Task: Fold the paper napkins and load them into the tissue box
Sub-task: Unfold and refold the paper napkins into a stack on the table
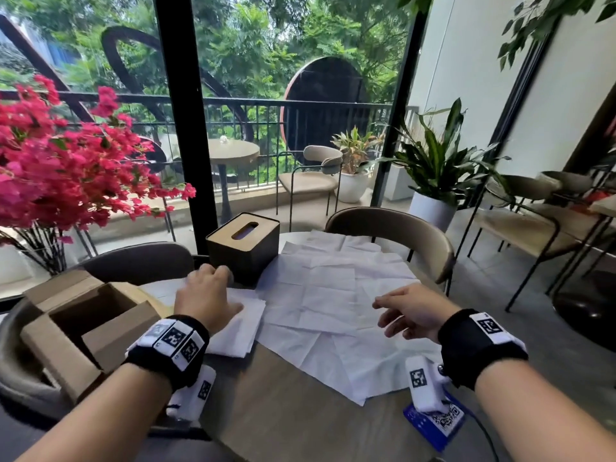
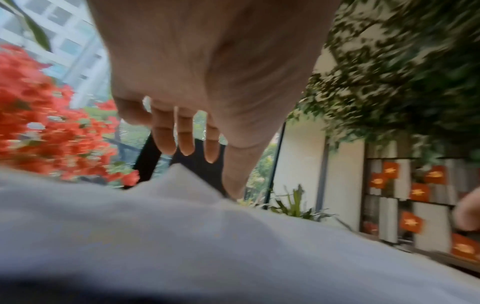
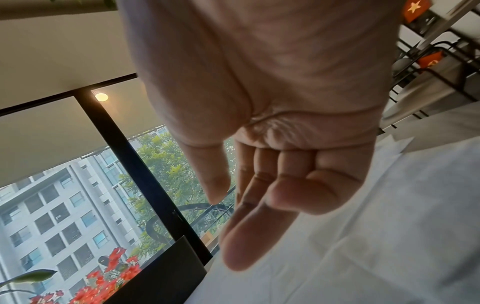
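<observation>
A dark tissue box (image 1: 245, 250) with a tan slotted lid stands at the table's far side. Several unfolded white napkins (image 1: 328, 301) lie spread over the table in front of it and to its right. A folded stack of napkins (image 1: 240, 328) lies at the left. My left hand (image 1: 208, 293) hovers over that stack, fingers loosely bent near the box's base, holding nothing; the left wrist view shows its fingers (image 2: 185, 142) hanging above white paper (image 2: 207, 236). My right hand (image 1: 405, 311) floats relaxed over the spread napkins, its fingers (image 3: 249, 216) straight and apart from the paper.
An open cardboard box (image 1: 83, 321) sits at the table's left edge. A blue QR card (image 1: 440, 423) lies near the front right. Chairs (image 1: 400, 231) ring the table. Pink flowers (image 1: 60, 161) stand at the left, potted plants (image 1: 436, 168) at the right.
</observation>
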Tool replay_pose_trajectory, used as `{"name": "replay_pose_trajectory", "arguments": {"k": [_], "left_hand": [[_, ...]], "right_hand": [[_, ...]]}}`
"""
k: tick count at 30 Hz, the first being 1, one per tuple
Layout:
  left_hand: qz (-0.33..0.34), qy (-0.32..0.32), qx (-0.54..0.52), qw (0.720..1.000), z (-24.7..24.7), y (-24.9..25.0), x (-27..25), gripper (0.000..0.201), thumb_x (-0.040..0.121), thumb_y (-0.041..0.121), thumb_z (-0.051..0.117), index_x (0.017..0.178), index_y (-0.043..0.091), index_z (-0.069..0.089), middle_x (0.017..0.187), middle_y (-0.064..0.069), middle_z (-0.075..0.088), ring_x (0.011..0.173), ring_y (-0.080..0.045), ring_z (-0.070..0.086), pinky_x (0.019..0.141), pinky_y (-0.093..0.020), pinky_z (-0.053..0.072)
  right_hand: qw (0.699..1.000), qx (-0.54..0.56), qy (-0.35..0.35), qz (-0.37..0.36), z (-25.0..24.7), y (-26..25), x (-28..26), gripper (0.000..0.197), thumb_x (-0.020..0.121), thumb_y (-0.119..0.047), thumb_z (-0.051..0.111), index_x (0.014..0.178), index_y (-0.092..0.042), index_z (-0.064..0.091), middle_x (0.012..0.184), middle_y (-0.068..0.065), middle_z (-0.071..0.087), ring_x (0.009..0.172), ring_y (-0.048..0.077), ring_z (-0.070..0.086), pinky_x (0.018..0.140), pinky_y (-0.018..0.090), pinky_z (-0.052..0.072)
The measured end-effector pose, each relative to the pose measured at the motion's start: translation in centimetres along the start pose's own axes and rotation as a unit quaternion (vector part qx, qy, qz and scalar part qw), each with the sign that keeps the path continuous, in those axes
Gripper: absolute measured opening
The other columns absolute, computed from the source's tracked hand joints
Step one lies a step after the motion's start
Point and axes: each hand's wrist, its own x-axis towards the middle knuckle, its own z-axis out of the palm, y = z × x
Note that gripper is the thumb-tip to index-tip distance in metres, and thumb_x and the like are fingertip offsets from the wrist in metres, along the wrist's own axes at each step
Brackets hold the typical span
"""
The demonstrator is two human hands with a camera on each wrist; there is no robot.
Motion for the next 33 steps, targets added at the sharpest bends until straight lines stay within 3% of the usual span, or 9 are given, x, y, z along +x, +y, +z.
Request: {"name": "replay_pose_trajectory", "arguments": {"k": [3, 6, 10, 15, 20, 24, 28, 33], "left_hand": [[0.129, -0.029, 0.003, 0.991, -0.7, 4.2, -1.1, 0.05, 0.079, 0.061, 0.074, 0.12, 0.037, 0.06, 0.126, 0.007, 0.055, 0.118, -0.021, 0.052, 0.092, -0.036, 0.047], [0.194, -0.101, 0.007, 0.976, 0.1, 8.8, -1.6, 0.053, 0.081, 0.057, 0.074, 0.125, 0.034, 0.058, 0.129, 0.005, 0.056, 0.122, -0.023, 0.053, 0.091, -0.037, 0.046], [0.185, -0.163, 0.046, 0.968, 1.7, 12.4, -0.2, 0.056, 0.079, 0.052, 0.079, 0.124, 0.024, 0.063, 0.129, -0.006, 0.059, 0.12, -0.03, 0.059, 0.096, -0.04, 0.052], [0.165, -0.19, 0.061, 0.966, 2.6, 13.5, 1.1, 0.053, 0.072, 0.059, 0.078, 0.115, 0.029, 0.066, 0.124, -0.005, 0.059, 0.12, -0.032, 0.058, 0.098, -0.05, 0.052], [0.163, -0.167, 0.068, 0.97, 3.5, 13.6, 1.3, 0.029, 0.091, 0.042, 0.065, 0.115, 0.027, 0.068, 0.126, -0.004, 0.057, 0.121, -0.033, 0.057, 0.096, -0.047, 0.05], [0.161, -0.142, 0.017, 0.977, 3.2, 13.5, 1.3, 0.021, 0.093, 0.026, 0.058, 0.102, 0.017, 0.075, 0.115, -0.007, 0.069, 0.105, -0.033, 0.066, 0.088, -0.04, 0.056], [0.143, -0.106, -0.086, 0.98, 2.1, 13.4, 1.5, 0.016, 0.095, 0.033, 0.063, 0.096, 0.019, 0.071, 0.108, -0.001, 0.071, 0.103, -0.025, 0.066, 0.081, -0.03, 0.05], [0.144, -0.066, -0.178, 0.971, -0.2, 13.0, 2.2, 0.012, 0.093, 0.034, 0.069, 0.086, 0.023, 0.069, 0.098, 0.002, 0.073, 0.095, -0.021, 0.068, 0.086, -0.035, 0.055]], "right_hand": [[1.0, -0.001, 0.006, 0.01, -0.4, 0.6, -0.1, 0.028, 0.099, -0.031, 0.066, 0.109, -0.005, 0.07, 0.077, 0.011, 0.074, 0.061, 0.024, 0.069, 0.047, 0.022, 0.039], [1.0, 0.002, 0.007, 0.014, -0.4, 1.2, -0.4, 0.029, 0.098, -0.033, 0.065, 0.109, -0.006, 0.07, 0.077, 0.011, 0.074, 0.061, 0.023, 0.069, 0.048, 0.022, 0.04], [1.0, 0.008, 0.007, 0.016, -0.4, 1.9, -1.1, 0.031, 0.097, -0.033, 0.067, 0.109, -0.005, 0.07, 0.077, 0.012, 0.074, 0.062, 0.025, 0.069, 0.049, 0.023, 0.04], [1.0, 0.015, 0.009, 0.015, -1.1, 2.8, -1.6, 0.031, 0.098, -0.033, 0.066, 0.109, -0.004, 0.069, 0.077, 0.012, 0.073, 0.061, 0.024, 0.069, 0.049, 0.023, 0.04], [1.0, 0.028, 0.008, 0.011, -1.7, 3.2, -1.9, 0.031, 0.099, -0.032, 0.065, 0.11, -0.004, 0.068, 0.077, 0.013, 0.073, 0.06, 0.024, 0.068, 0.049, 0.024, 0.04], [0.999, 0.03, 0.007, 0.014, -1.6, 3.5, -1.7, 0.033, 0.098, -0.033, 0.065, 0.111, -0.002, 0.068, 0.077, 0.013, 0.073, 0.06, 0.024, 0.068, 0.049, 0.024, 0.04], [0.999, 0.04, -0.001, 0.008, -1.4, 3.3, -1.5, 0.035, 0.098, -0.033, 0.066, 0.112, -0.001, 0.068, 0.077, 0.014, 0.073, 0.06, 0.025, 0.068, 0.049, 0.024, 0.039], [0.999, 0.045, -0.01, -0.003, -1.0, 2.9, -1.3, 0.032, 0.098, -0.034, 0.066, 0.108, -0.004, 0.07, 0.077, 0.013, 0.073, 0.062, 0.026, 0.068, 0.049, 0.024, 0.04]]}}
